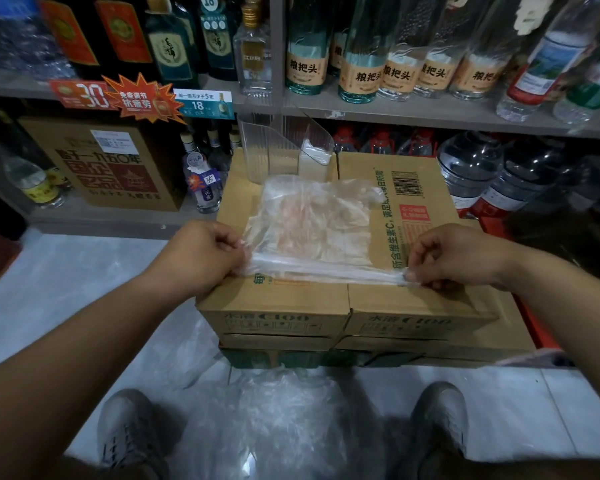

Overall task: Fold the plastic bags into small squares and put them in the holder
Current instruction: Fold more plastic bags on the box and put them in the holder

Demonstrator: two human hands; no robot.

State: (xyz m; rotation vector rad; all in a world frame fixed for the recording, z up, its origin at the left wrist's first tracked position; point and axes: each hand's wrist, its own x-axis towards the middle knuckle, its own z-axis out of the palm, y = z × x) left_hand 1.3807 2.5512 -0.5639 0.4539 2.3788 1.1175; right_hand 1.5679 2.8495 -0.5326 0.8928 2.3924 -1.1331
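As it is lying flat on the box (pixel 291 299), the bag (pixel 312 223) is being pulled taut along its near edge, likely for a straight fold. The left hand (pixel 201 254) is pinching its 8 o'clock corner and the right hand (pixel 454 254) its 4 o'clock. The holder (pixel 264 147) is standing at 12 o'clock.

Red tag (pixel 84 95) 30, blue tag (pixel 201 105) 18, btls (pixel 303 68) 粮把头, carton (pixel 274 299) C100.

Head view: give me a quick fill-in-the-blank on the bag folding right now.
The plastic bag lies spread on a cardboard ____.
____ hands pinch its near edge: left hand and right hand.
More crumpled bags lie on the ____ between the shoes.
Missing: box; both; floor.
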